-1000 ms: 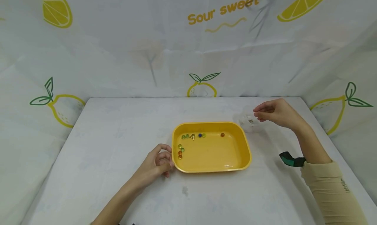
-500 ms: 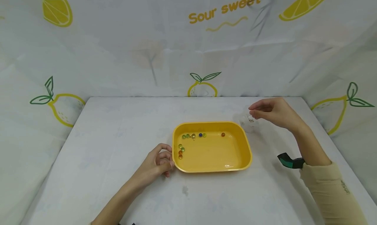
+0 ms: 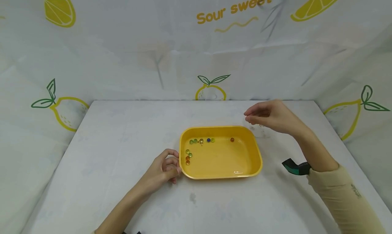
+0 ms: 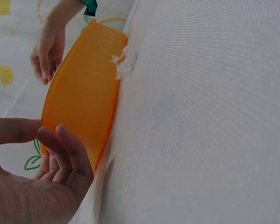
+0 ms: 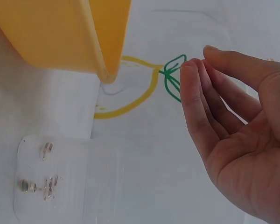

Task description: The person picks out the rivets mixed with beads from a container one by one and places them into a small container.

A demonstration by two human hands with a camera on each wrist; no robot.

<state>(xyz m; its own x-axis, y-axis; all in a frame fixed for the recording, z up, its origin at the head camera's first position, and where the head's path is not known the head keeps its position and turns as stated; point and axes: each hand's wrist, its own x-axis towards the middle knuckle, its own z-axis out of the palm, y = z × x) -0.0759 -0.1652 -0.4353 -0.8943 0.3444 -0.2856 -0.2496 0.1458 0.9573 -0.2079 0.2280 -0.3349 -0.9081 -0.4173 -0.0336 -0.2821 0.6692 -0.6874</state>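
A shallow yellow tray (image 3: 220,177) sits on the white table, with several green, orange and blue marbles (image 3: 190,155) in it. Among them lies a small gold-coloured piece (image 3: 200,141). My left hand (image 3: 163,169) holds the tray's left side, thumb and fingertips at the rim and outer wall. My right hand (image 3: 275,116) is raised beyond the tray's far right corner, its thumb and fingertips drawn close together. I cannot tell whether something tiny is between them. A clear plastic container (image 5: 67,179) with several small shiny pieces stands below this hand, partly hidden by it in the head view.
White cloth with printed lemons hangs behind and at both sides of the table. A dark and green strap (image 3: 295,167) sticks out from the right wrist. White threads (image 4: 125,64) show near the tray's base in the left wrist view.
My right hand has moved left from above the clear container toward the tray's far right corner. The left hand, tray and marbles have stayed in place.
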